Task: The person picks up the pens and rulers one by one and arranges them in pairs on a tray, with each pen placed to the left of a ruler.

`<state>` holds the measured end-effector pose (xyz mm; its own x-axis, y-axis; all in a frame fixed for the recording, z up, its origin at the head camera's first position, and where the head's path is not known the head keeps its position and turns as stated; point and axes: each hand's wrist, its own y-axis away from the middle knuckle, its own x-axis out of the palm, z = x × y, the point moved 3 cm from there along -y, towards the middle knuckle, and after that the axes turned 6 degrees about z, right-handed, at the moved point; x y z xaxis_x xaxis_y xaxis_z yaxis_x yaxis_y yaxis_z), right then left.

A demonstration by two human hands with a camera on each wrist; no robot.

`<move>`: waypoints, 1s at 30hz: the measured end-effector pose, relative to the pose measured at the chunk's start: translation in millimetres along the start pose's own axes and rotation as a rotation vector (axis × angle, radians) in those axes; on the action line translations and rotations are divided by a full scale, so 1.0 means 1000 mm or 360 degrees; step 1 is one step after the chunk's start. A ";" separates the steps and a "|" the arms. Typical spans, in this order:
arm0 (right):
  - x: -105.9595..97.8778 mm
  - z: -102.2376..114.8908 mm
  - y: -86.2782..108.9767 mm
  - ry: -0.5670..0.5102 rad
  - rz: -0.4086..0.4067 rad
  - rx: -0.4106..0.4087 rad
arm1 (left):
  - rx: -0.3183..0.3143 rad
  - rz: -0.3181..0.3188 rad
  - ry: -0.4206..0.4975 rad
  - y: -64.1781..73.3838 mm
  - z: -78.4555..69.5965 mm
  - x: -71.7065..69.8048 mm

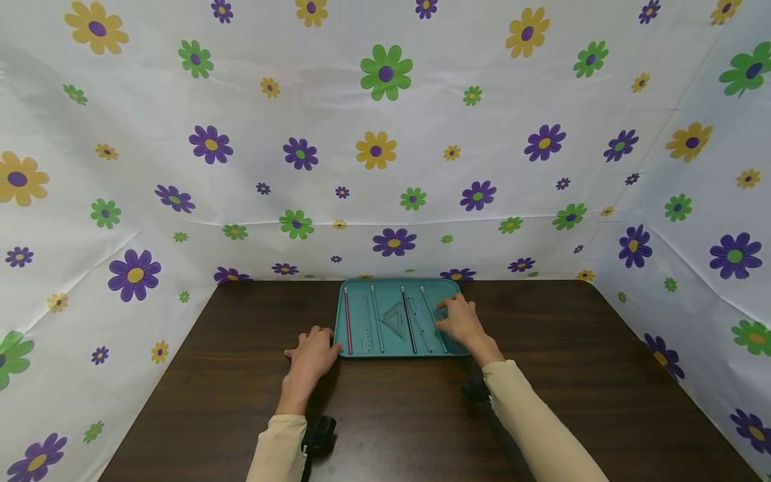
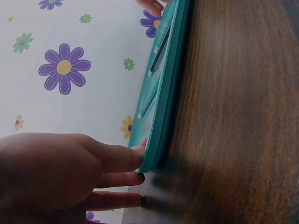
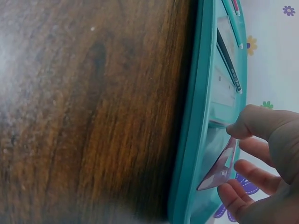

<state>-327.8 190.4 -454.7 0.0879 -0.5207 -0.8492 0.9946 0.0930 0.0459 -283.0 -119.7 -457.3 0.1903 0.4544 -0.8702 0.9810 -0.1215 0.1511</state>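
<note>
A teal tray [image 1: 391,355] lies on the table. My left hand [image 1: 312,353] rests at its near left corner, the thumb [image 2: 122,158] on the rim and the other fingers spread outside. Over the tray's right end, my right hand [image 1: 462,320] pinches a clear, purple-tinted flat plastic piece [image 3: 218,170] with a pointed corner, between thumb and fingertips. Left of that hand a teal pencil [image 1: 429,308] lies slanted. Farther left are a clear narrow drawing tool [image 1: 419,325], a black pencil [image 1: 407,318] and a clear triangular set square [image 1: 394,320].
At the tray's left side lie a red pencil [image 1: 347,321], a clear ruler [image 1: 365,325] and another teal pencil [image 1: 377,318]. The dark wooden table [image 1: 397,415] extends around the tray. A flower-print sheet [image 1: 337,134] hangs behind the table and along both sides.
</note>
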 end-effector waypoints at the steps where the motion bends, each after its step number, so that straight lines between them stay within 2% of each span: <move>1: 0.000 0.000 0.000 0.0008 -0.0006 -0.0003 | 0.0000 -0.0001 0.0003 0.000 0.000 0.000; 13: 0.006 -0.012 -0.001 0.0048 -0.0050 -0.0008 | 0.0005 0.0006 -0.0016 0.000 0.001 0.002; 23: 0.006 -0.008 -0.002 0.0052 -0.0054 -0.0027 | 0.0005 0.0002 -0.0003 0.000 0.002 -0.003; 30: 0.014 -0.011 0.004 0.0069 -0.0065 -0.0033 | -0.0004 0.0014 -0.0010 0.002 0.006 0.002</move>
<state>-323.2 192.5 -471.8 0.0445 -0.4873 -0.8721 0.9959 0.0901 0.0005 -281.0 -123.7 -461.8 0.1987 0.4479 -0.8717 0.9794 -0.1230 0.1600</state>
